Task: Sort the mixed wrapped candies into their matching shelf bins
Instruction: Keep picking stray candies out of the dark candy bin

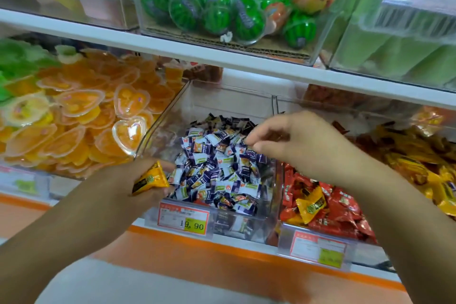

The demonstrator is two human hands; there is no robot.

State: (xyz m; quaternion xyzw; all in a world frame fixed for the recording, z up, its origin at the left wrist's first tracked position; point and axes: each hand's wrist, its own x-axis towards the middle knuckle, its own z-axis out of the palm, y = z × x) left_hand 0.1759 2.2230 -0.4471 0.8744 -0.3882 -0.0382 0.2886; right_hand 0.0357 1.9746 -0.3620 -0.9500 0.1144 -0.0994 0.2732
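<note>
While the left hand [133, 181] pinches a yellow candy [149, 177] at lower centre-left, its matching yellow pile [414, 170] lies far right, nearer the right hand [291, 140], whose curled fingers' hold is unclear.

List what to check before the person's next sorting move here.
1. Left hand has a firm grip on the held yellow candy: ok.
2. Right hand over the purple-and-white bin has pinched a candy: cannot tell, since the fingertips hide it.
3. Matching pile of yellow candies is in view at the far right: ok.
4. Red candies are free of strays: not ok, a stray yellow piece lies on them.
5. Left hand has a clear way to the yellow pile: probably not ok, because the right arm lies across it.
</note>
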